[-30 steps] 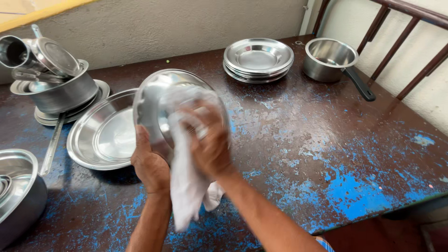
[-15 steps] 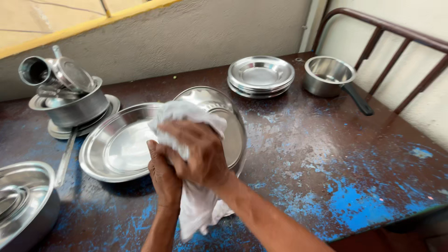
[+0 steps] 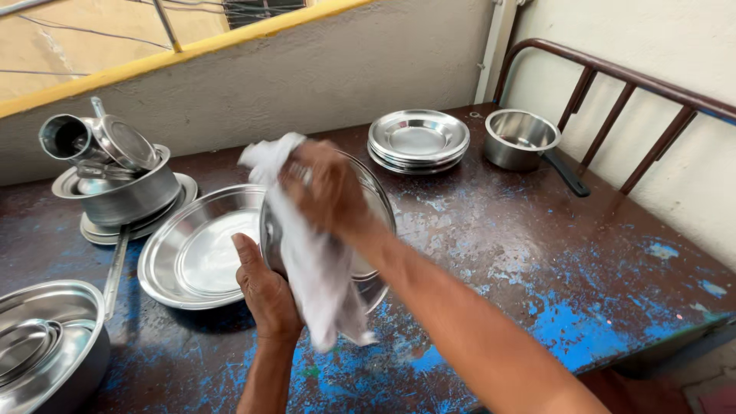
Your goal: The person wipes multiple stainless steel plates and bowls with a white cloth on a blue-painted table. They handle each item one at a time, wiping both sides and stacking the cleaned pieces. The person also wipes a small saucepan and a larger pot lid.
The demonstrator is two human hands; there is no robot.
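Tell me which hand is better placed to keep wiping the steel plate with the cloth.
The right hand. It presses the white cloth against the face of the steel plate, while the left hand has its grip on the plate's edge from below, holding it tilted up above the table, so it looks tied up.

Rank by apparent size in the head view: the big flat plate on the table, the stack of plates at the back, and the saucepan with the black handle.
1. Big flat plate
2. Stack of plates
3. Saucepan

The plate lies nearer the camera, so its lead is partly perspective.
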